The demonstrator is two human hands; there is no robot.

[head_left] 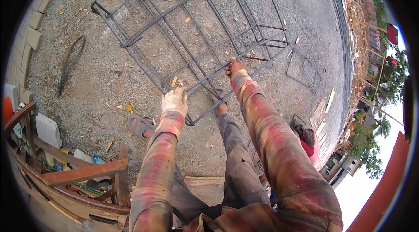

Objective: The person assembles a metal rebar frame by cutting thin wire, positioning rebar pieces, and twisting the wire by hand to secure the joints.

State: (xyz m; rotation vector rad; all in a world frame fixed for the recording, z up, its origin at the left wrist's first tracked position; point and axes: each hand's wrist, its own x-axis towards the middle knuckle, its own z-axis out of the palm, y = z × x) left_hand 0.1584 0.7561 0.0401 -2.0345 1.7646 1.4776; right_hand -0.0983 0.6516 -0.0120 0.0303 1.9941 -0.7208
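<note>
A long cage of dark steel rebar [161, 16] stretches across the ground ahead of me, made of lengthwise bars with bent crossing hoops. My left hand [174, 101] wears a pale work glove and is closed on the near side of the cage, its fingertips partly hidden. Farther right, my bare right hand [236, 67] is wrapped round a bar of the same cage, with the fingers curled in. Below the bars show my feet in grey sandals [140, 126], one on each side of the near corner.
A bent wire loop [71, 64] lies on the gravel at left. Loose rebar hoops [304, 69] lie at right, near a long bundle of bars [345, 48]. A wooden frame holding clutter [85, 173] stands at lower left. Paving blocks [34, 37] edge the far left.
</note>
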